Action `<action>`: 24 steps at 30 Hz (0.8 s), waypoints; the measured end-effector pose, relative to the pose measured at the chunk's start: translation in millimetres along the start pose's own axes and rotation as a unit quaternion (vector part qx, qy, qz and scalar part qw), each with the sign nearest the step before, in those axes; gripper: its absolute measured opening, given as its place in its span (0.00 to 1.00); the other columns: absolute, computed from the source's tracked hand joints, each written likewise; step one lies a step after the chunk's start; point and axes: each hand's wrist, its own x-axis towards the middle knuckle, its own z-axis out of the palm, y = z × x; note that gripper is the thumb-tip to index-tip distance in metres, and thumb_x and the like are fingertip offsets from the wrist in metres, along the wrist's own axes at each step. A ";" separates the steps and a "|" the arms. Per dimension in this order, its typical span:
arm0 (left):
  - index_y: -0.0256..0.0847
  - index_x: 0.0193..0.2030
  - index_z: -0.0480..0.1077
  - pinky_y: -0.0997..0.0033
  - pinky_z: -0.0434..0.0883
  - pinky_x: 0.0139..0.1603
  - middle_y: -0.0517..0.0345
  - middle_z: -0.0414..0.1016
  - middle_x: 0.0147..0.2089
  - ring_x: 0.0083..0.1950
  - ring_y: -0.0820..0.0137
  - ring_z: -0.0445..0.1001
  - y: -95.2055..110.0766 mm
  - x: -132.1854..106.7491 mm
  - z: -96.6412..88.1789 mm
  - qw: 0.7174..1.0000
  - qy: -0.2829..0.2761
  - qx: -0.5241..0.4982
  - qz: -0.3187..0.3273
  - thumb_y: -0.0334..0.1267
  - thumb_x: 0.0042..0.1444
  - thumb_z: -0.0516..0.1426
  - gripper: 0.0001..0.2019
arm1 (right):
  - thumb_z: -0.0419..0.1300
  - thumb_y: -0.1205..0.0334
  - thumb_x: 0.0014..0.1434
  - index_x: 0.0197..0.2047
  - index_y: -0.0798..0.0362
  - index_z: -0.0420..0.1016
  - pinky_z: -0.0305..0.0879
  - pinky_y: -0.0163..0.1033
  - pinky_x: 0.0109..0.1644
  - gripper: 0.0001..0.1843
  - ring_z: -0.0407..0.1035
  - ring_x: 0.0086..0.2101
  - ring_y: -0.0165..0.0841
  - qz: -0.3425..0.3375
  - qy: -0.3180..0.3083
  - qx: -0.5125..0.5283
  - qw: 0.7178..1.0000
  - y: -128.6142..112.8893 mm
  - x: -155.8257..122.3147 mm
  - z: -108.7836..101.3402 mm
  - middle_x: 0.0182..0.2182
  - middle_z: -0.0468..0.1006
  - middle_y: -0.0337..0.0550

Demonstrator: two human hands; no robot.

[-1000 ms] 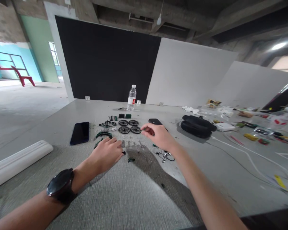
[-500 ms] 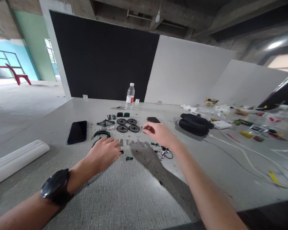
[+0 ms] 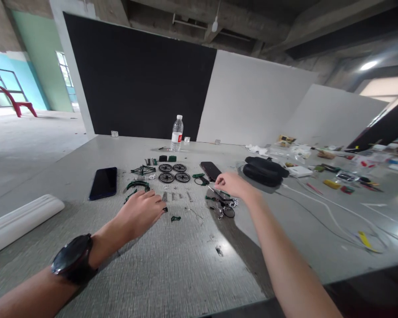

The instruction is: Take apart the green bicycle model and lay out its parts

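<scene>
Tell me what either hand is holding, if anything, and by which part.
It cannot be told: the right hand is at small dark parts, any grip unclear; the left hand shows no clear hold.

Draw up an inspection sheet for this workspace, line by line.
Surface: grey tabletop, finely streaked.
Parts: four spoked wheels, two by two; dark frame left of them; curved green part nearer the viewer.
Clutter: phone at left, plastic bottle at back, black case at right.
Hands: left hand palm down by the green part; right hand over loose dark parts, grip unclear.
Cables: white cable across the right side.
Surroundings: black panel, white panel, red chair.
</scene>
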 end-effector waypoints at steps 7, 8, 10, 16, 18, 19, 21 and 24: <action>0.40 0.45 0.76 0.59 0.69 0.46 0.55 0.78 0.42 0.46 0.61 0.75 1.6 1.0 -2.4 1.000 -0.016 0.003 0.003 0.32 0.67 0.53 0.09 | 0.63 0.54 0.59 0.36 0.50 0.81 0.62 0.39 0.35 0.09 0.75 0.32 0.37 0.023 -0.043 -0.037 0.998 -3.5 4.6 9.2 0.36 0.82 0.48; 0.40 0.45 0.76 0.60 0.69 0.46 0.55 0.78 0.41 0.46 0.61 0.75 1.5 1.0 -2.0 1.000 -0.016 0.003 0.003 0.32 0.67 0.54 0.09 | 0.63 0.54 0.59 0.36 0.50 0.81 0.62 0.38 0.34 0.09 0.75 0.31 0.37 0.025 -0.047 -0.039 0.998 -2.3 4.9 9.5 0.35 0.82 0.48; 0.40 0.43 0.76 0.61 0.69 0.46 0.56 0.78 0.41 0.45 0.62 0.75 1.4 0.8 -1.9 1.000 -0.019 0.002 0.004 0.32 0.67 0.54 0.08 | 0.63 0.56 0.59 0.34 0.51 0.80 0.61 0.38 0.33 0.08 0.74 0.30 0.36 0.031 -0.054 -0.041 0.997 0.3 4.1 8.8 0.33 0.82 0.48; 0.40 0.42 0.76 0.60 0.68 0.44 0.56 0.77 0.40 0.45 0.61 0.74 3.1 0.6 -4.5 1.000 -0.027 -0.006 0.002 0.30 0.66 0.54 0.09 | 0.61 0.56 0.61 0.37 0.50 0.79 0.59 0.39 0.33 0.08 0.74 0.33 0.37 0.019 -0.022 -0.038 0.999 -8.6 -2.4 4.0 0.37 0.81 0.48; 0.40 0.41 0.76 0.60 0.68 0.45 0.56 0.77 0.40 0.45 0.60 0.74 3.6 0.7 -4.9 1.000 -0.030 -0.010 0.003 0.30 0.66 0.54 0.09 | 0.59 0.55 0.63 0.41 0.48 0.77 0.60 0.38 0.35 0.08 0.73 0.37 0.37 -0.034 0.040 -0.023 0.998 -18.7 -1.2 6.9 0.39 0.80 0.47; 0.40 0.41 0.76 0.59 0.68 0.45 0.56 0.77 0.40 0.46 0.60 0.74 3.8 0.8 -4.9 0.999 -0.031 -0.010 0.003 0.30 0.66 0.54 0.09 | 0.58 0.55 0.64 0.41 0.48 0.76 0.60 0.38 0.36 0.08 0.72 0.39 0.37 -0.066 0.077 -0.017 0.995 -23.8 0.5 9.8 0.40 0.79 0.46; 0.40 0.42 0.76 0.59 0.68 0.46 0.56 0.77 0.41 0.46 0.60 0.74 4.1 1.1 -4.8 0.999 -0.036 -0.007 0.003 0.30 0.66 0.54 0.08 | 0.58 0.55 0.64 0.41 0.48 0.76 0.60 0.40 0.39 0.08 0.71 0.40 0.39 -0.101 0.115 -0.019 0.988 -32.2 5.4 17.4 0.41 0.78 0.47; 0.40 0.41 0.76 0.61 0.68 0.44 0.56 0.77 0.40 0.45 0.61 0.74 4.3 1.4 -4.8 0.999 -0.039 -0.005 -0.003 0.31 0.66 0.54 0.08 | 0.61 0.55 0.62 0.39 0.48 0.76 0.60 0.42 0.42 0.07 0.69 0.41 0.40 -0.102 0.115 -0.041 0.987 -36.9 13.3 28.8 0.42 0.75 0.47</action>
